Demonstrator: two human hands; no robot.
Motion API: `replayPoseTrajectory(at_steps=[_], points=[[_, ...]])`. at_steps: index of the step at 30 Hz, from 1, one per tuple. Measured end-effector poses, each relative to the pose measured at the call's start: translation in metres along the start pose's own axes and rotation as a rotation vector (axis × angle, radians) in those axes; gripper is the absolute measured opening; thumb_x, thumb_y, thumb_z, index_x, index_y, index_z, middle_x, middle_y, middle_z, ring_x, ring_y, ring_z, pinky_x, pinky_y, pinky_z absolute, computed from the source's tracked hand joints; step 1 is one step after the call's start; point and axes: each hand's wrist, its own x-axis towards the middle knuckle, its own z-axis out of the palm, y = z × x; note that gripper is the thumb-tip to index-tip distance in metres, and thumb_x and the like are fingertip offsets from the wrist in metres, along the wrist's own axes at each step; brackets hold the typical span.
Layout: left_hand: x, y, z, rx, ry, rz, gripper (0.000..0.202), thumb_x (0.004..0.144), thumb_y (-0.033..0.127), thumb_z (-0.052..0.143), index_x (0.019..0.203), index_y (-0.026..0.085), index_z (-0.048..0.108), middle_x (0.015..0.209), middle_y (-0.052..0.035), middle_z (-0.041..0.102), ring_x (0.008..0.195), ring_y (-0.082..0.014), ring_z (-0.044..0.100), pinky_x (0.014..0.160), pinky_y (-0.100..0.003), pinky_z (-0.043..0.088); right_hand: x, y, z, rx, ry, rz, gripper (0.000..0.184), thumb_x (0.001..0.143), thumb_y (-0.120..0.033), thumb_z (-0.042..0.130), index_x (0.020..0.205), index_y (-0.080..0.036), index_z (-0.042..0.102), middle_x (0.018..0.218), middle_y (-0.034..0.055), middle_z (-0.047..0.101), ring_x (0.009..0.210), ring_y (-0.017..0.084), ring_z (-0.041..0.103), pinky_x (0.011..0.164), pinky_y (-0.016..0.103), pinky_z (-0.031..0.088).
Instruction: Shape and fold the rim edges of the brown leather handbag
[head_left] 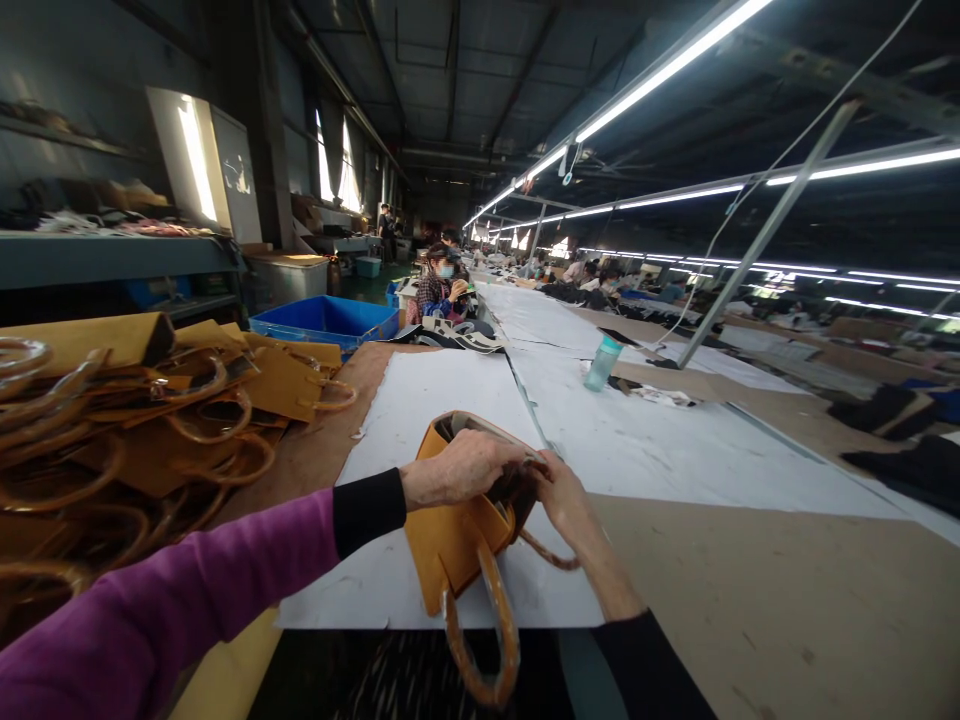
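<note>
A mustard-yellow handbag lies tilted on white paper at the table's near edge, its dark inside partly showing. One brown looped handle hangs over the edge; the other lies to the right. My left hand reaches across the bag's opening, its fingers closed at the far right rim. There my right hand pinches the same rim from the right side. The fingertips of both hands meet, and what lies between them besides the rim is too small to make out.
Yellow bags with brown handles are heaped at the left. Behind them stands a blue bin. A teal bottle and a slanted metal post stand on the right. A masked person sits farther along the table.
</note>
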Motion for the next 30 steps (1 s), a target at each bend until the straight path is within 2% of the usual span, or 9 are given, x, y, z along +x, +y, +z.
replayPoseTrajectory(at_steps=[5, 11, 18, 20, 25, 30], points=[[0.0, 0.0, -0.002, -0.044, -0.002, 0.005, 0.029, 0.075, 0.005, 0.043, 0.088, 0.02, 0.063, 0.082, -0.0009, 0.067, 0.081, -0.0173, 0.063, 0.074, -0.023, 0.047, 0.001, -0.002, 0.0, -0.018, -0.006, 0.013, 0.025, 0.078, -0.034, 0.045, 0.093, -0.02, 0.06, 0.074, 0.0015, 0.064, 0.068, 0.019, 0.057, 0.059, 0.028, 0.041], [0.003, -0.001, 0.0, -0.059, 0.001, -0.039, 0.048, 0.075, 0.005, 0.044, 0.114, 0.027, 0.061, 0.096, -0.0012, 0.07, 0.09, -0.0194, 0.064, 0.079, -0.026, 0.049, 0.002, 0.003, 0.003, -0.053, -0.001, 0.04, 0.021, 0.079, -0.036, 0.045, 0.089, -0.022, 0.058, 0.073, 0.0013, 0.063, 0.069, 0.019, 0.058, 0.06, 0.028, 0.041], [0.007, -0.002, 0.001, -0.057, -0.028, 0.013, 0.056, 0.073, 0.003, 0.041, 0.12, 0.029, 0.058, 0.107, -0.0011, 0.068, 0.098, -0.02, 0.063, 0.081, -0.027, 0.049, 0.002, 0.004, 0.004, -0.067, 0.015, 0.031, 0.019, 0.08, -0.034, 0.045, 0.087, -0.021, 0.057, 0.075, 0.0018, 0.064, 0.07, 0.019, 0.059, 0.061, 0.027, 0.042], [0.008, 0.0, 0.0, -0.034, -0.047, 0.024, 0.055, 0.072, 0.004, 0.042, 0.119, 0.027, 0.059, 0.102, -0.0024, 0.069, 0.093, -0.0202, 0.064, 0.077, -0.026, 0.049, 0.001, 0.003, 0.004, -0.074, 0.029, 0.022, 0.02, 0.081, -0.034, 0.045, 0.087, -0.021, 0.058, 0.075, 0.0023, 0.064, 0.07, 0.019, 0.059, 0.06, 0.027, 0.041], [0.011, 0.001, -0.003, 0.003, -0.102, 0.043, 0.04, 0.069, 0.004, 0.045, 0.098, 0.019, 0.068, 0.089, -0.0056, 0.07, 0.084, -0.0207, 0.063, 0.075, -0.027, 0.048, -0.003, 0.0, 0.003, -0.102, 0.025, -0.009, 0.021, 0.082, -0.033, 0.043, 0.09, -0.02, 0.058, 0.075, 0.0019, 0.065, 0.069, 0.019, 0.059, 0.059, 0.027, 0.041], [0.014, -0.002, -0.003, 0.026, -0.149, 0.058, 0.035, 0.069, 0.007, 0.047, 0.092, 0.02, 0.07, 0.081, -0.0042, 0.07, 0.076, -0.0193, 0.063, 0.067, -0.025, 0.046, -0.009, -0.007, 0.001, -0.158, 0.025, -0.033, 0.024, 0.085, -0.032, 0.039, 0.095, -0.021, 0.057, 0.079, 0.0019, 0.065, 0.073, 0.019, 0.06, 0.063, 0.028, 0.042]])
